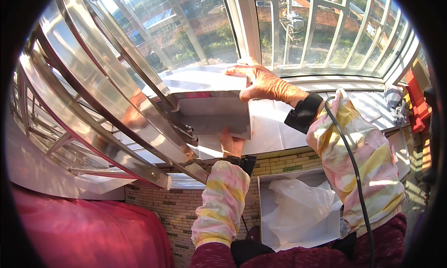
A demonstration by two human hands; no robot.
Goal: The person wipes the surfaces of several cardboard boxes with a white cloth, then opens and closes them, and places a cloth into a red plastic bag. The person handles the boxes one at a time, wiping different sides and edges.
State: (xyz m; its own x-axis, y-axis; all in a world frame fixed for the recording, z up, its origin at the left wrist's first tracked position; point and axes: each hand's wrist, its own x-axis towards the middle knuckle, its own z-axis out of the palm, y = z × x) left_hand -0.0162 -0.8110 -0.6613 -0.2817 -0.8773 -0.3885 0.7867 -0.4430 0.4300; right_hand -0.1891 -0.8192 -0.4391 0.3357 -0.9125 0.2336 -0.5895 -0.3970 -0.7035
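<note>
A white cardboard box (213, 111) lies on the tiled window ledge, its grey interior facing me, with a pink patch at the upper edge. My right hand (260, 80) grips its upper right corner, thumb and fingers around the edge. Under the lower right edge is my left hand (232, 143), holding the box from below; part of that hand is hidden. The ends of some shiny metal rack bars (146, 128) reach into the box opening at the left. Patterned sleeve covers and black wristbands are on both arms.
Another white box (263, 215) with crumpled translucent wrapping (300, 201) stands below, near my body. Barred windows (314, 34) rise behind the ledge (269, 135). Pink cloth (97, 229) lies at lower left. A red object (418, 102) is at the far right. A black cable (352, 159) crosses my right sleeve.
</note>
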